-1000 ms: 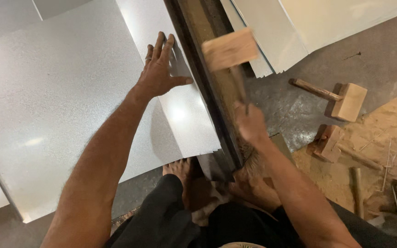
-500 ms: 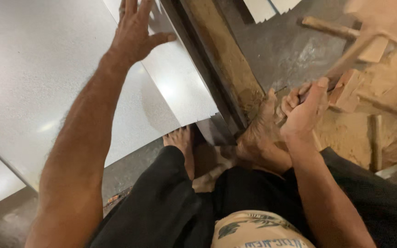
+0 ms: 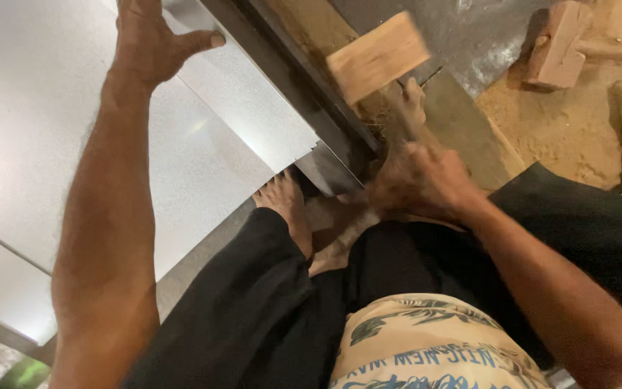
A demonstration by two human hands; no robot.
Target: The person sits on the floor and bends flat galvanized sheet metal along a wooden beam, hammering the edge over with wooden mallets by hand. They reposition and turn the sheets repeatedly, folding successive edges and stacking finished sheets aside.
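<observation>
The wooden mallet (image 3: 377,56) is raised, its blurred block head above the dark metal bar (image 3: 304,86) that runs diagonally across the floor. The right hand (image 3: 419,176) has its grip closed around the mallet's handle, low by the knees. The left hand (image 3: 154,39) lies open and flat on the shiny metal sheet (image 3: 44,122), thumb touching the bar's edge. A bare foot (image 3: 286,205) rests just beside the sheet's corner. A second mallet (image 3: 556,47) lies on sawdust, well apart.
</observation>
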